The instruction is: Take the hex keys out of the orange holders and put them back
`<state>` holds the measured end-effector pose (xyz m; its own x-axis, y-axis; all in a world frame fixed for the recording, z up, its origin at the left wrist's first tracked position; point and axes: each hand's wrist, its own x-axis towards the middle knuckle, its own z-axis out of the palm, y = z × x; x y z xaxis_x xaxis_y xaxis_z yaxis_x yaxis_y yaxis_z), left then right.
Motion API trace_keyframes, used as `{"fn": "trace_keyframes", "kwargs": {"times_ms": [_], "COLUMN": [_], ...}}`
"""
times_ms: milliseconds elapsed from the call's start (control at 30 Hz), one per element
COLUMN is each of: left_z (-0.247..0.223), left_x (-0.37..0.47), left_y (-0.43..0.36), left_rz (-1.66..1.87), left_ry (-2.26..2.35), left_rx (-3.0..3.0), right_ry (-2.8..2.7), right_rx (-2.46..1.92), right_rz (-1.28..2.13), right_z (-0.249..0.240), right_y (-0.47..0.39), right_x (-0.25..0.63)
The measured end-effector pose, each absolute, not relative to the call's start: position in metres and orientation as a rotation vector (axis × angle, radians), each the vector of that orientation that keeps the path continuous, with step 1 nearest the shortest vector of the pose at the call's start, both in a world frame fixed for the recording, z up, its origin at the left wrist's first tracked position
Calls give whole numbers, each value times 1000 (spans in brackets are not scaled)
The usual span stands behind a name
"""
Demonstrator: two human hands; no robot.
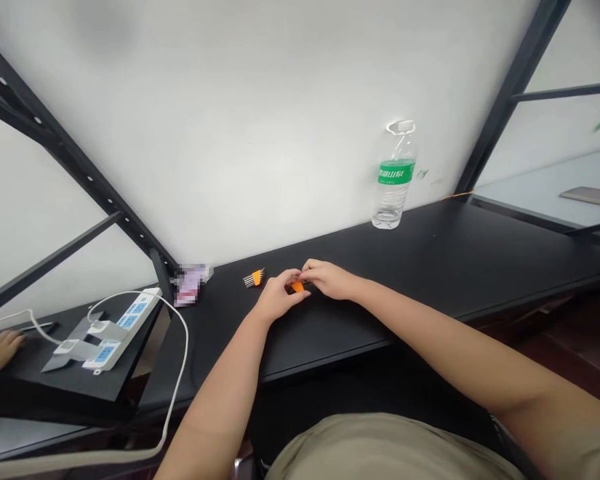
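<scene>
My left hand (279,295) is closed around a small orange bit holder (297,287), its thumb along the near side and its fingers along the far side. My right hand (333,280) meets it from the right, with thumb and fingers pinched together at the holder's edge. What those fingertips pinch is too small and too covered to make out. Just left of my hands, a second orange holder with several metal bits (254,279) lies on the black table (325,327).
A large clear water bottle (393,193) with a green label stands against the wall at the back right. On the left are a blurred purple packet (190,283), a white power strip (125,330) and a looping white cable (184,347). Another person's hand (3,350) rests at the far left.
</scene>
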<state>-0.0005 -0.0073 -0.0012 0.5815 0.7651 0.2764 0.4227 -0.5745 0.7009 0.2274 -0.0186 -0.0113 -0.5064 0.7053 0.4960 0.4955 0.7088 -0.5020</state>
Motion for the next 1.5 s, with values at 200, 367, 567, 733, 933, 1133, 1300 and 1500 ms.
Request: {"fn": "trace_keyframes", "kwargs": {"times_ms": [200, 367, 567, 733, 933, 1133, 1300, 1500], "left_z": [-1, -3, -5, -6, -10, -11, -8, -2], "left_x": [0, -4, -5, -6, -8, -9, -7, -4], "left_y": [-8, -3, 5, 8, 10, 10, 7, 0], "left_rz": [828, 834, 833, 839, 831, 866, 861, 834], "left_ry": [1036, 1064, 1038, 1062, 1080, 1106, 1086, 1058], "left_rx": [2260, 2285, 2325, 2341, 2340, 2326, 2354, 2416], "right_ry": [-2084, -2090, -2078, -2045, -2070, -2064, -2114, -2166], "right_rx": [-1101, -1265, -1450, -1574, -1443, -1205, -1078, -1021], "right_rz": [273, 242, 241, 299, 461, 474, 384, 300], "right_z": [-18, -30, -39, -39, -31, -18, -13, -10], "right_y": [-12, 5, 12, 16, 12, -1, -8, -15], "right_x": [233, 256, 257, 264, 275, 259, 242, 237]}}
